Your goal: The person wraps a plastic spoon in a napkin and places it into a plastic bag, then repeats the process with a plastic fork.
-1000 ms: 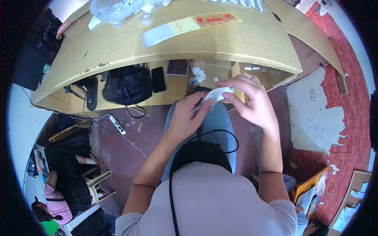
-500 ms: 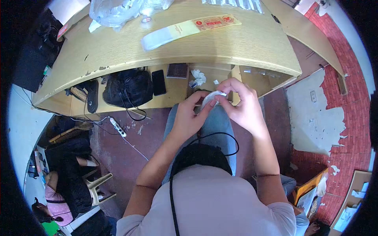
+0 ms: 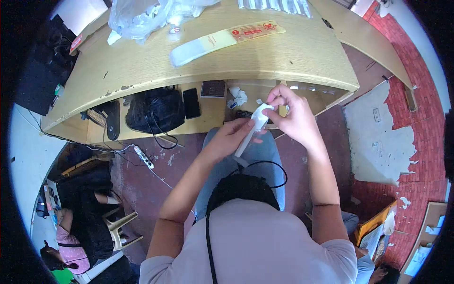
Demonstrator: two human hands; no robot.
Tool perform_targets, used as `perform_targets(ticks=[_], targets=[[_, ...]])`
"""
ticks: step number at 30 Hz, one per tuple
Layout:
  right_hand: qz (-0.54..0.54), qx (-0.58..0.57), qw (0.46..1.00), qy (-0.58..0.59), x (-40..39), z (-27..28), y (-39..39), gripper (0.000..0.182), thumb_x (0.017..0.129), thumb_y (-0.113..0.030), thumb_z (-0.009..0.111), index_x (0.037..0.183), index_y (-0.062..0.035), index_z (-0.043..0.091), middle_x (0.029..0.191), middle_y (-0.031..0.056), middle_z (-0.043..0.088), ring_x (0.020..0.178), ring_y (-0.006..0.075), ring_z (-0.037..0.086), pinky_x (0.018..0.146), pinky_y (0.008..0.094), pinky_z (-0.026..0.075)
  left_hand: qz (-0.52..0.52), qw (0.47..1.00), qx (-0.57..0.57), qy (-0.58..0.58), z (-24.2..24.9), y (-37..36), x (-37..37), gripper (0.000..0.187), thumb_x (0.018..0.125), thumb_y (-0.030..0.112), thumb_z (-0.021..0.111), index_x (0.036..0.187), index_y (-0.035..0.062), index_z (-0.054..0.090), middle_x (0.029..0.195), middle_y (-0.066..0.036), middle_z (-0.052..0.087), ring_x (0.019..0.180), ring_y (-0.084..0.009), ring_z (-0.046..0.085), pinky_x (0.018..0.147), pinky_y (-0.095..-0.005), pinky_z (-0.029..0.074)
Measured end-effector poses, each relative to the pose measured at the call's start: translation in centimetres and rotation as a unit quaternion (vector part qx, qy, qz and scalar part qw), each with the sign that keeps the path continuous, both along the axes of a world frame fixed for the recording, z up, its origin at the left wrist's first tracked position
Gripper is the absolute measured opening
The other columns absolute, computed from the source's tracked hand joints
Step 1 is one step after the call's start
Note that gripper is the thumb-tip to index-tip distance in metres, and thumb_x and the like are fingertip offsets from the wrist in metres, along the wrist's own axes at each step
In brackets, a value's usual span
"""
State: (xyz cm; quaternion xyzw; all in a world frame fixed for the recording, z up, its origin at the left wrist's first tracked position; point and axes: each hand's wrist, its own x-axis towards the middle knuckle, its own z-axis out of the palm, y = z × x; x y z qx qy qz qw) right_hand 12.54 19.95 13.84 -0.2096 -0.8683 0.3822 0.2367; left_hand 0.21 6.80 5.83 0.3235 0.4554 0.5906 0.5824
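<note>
Between my two hands, over my lap, is a white plastic spoon [image 3: 259, 117]. Its rounded end is up by my right hand, and its narrow part slants down toward me with what looks like clear film around it. My left hand [image 3: 230, 138] is closed on it from the left, lower down. The thumb and fingers of my right hand [image 3: 293, 113] pinch its upper end. On the desk beyond lies a long yellow and clear paper sleeve [image 3: 227, 41] with red print.
The wooden desk [image 3: 137, 68] bears a plastic bag [image 3: 137, 21], a small round tub [image 3: 175, 32] and several wrapped sticks [image 3: 276, 6]. Its shelf holds a black bag [image 3: 153, 111], a phone [image 3: 191, 103] and crumpled tissue [image 3: 239, 98]. A power strip [image 3: 143, 157] hangs left; another person [image 3: 71, 246] sits lower left.
The white spoon has turned from bunched between my fingertips to slanting lengthwise, showing more of it. My left hand has moved slightly down and left, my right hand slightly right.
</note>
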Motion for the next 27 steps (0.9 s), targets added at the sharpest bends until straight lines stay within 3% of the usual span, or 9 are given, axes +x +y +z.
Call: perform_targets(ticks=[4,6,8,9,18,22,24,27], targets=[[0.018,0.012,0.999,-0.03,0.2,-1.1,0.0,0.017,0.07,-0.002,0.069,0.081,-0.0012,0.057,0.077,0.0102,0.064,0.077,0.0188,0.066,0.07,0.0275,0.048,0.041,0.999,-0.028,0.018,-0.6,0.3,0.9,0.042,0.097,0.034,0.039,0.117,-0.0019,0.048,0.102,-0.012,0.063,0.085,-0.0174,0.064,0.075,-0.0252,0.049],[0.032,0.031,0.998,-0.04,0.1,-1.5,-0.1,0.015,0.07,-0.002,0.069,0.08,-0.0006,0.057,0.078,0.0104,0.064,0.077,0.0192,0.066,0.07,0.0279,0.048,0.065,0.995,-0.008,0.07,-1.0,0.5,1.2,0.041,0.096,0.034,0.04,0.115,-0.0016,0.049,0.097,-0.01,0.064,0.08,-0.0161,0.065,0.066,-0.0234,0.05],[0.05,0.043,0.998,-0.014,0.2,-2.0,-0.1,0.016,0.07,-0.005,0.067,0.083,-0.0017,0.058,0.077,0.013,0.063,0.077,0.0279,0.064,0.069,0.0339,0.05,0.086,0.994,-0.015,0.068,-1.0,0.3,1.6,0.038,0.096,0.033,0.041,0.113,-0.0003,0.05,0.093,-0.009,0.064,0.074,-0.0139,0.063,0.063,-0.0229,0.05],[0.049,0.042,0.998,-0.015,0.2,-2.0,-0.2,0.016,0.07,-0.005,0.067,0.083,-0.0017,0.058,0.077,0.013,0.063,0.077,0.0279,0.064,0.069,0.0339,0.05,0.106,0.992,-0.022,0.065,-1.0,0.3,1.8,0.035,0.096,0.031,0.042,0.111,0.0011,0.052,0.09,-0.007,0.065,0.068,-0.0117,0.062,0.06,-0.0224,0.05],[0.069,0.095,0.993,0.016,0.5,-3.0,-1.5,0.019,0.067,-0.001,0.07,0.084,0.0001,0.062,0.092,0.0119,0.063,0.087,0.0268,0.061,0.076,0.0329,0.048,0.143,0.99,-0.01,0.009,-1.3,0.2,2.1,0.035,0.095,0.033,0.044,0.106,0.0009,0.052,0.085,-0.005,0.06,0.066,-0.0117,0.062,0.056,-0.0216,0.048],[0.078,0.07,0.994,0.013,0.4,-3.3,-1.6,0.017,0.068,-0.001,0.069,0.083,0.0013,0.062,0.093,0.0119,0.062,0.087,0.0253,0.062,0.076,0.0318,0.049,0.148,0.988,0.039,0.018,-1.3,0.5,2.0,0.034,0.095,0.033,0.045,0.104,0.0013,0.053,0.085,-0.005,0.06,0.066,-0.012,0.062,0.055,-0.0217,0.048],[0.083,0.076,0.993,0.015,0.3,-3.3,-1.7,0.016,0.068,0.0,0.069,0.083,0.0016,0.062,0.093,0.0117,0.062,0.086,0.0242,0.062,0.075,0.0309,0.05,0.153,0.988,-0.012,-0.013,-0.9,0.2,2.0,0.032,0.095,0.032,0.044,0.103,0.0019,0.053,0.084,-0.005,0.06,0.068,-0.012,0.061,0.055,-0.0221,0.048],[0.064,-0.008,0.998,0.028,0.2,-3.3,-1.7,0.014,0.07,-0.003,0.068,0.082,0.0013,0.063,0.09,0.0124,0.061,0.084,0.0284,0.06,0.075,0.0332,0.048,0.131,0.991,0.004,-0.024,-0.9,0.0,1.7,0.031,0.095,0.031,0.044,0.104,0.0023,0.053,0.084,-0.005,0.06,0.07,-0.0125,0.062,0.056,-0.0227,0.047]])
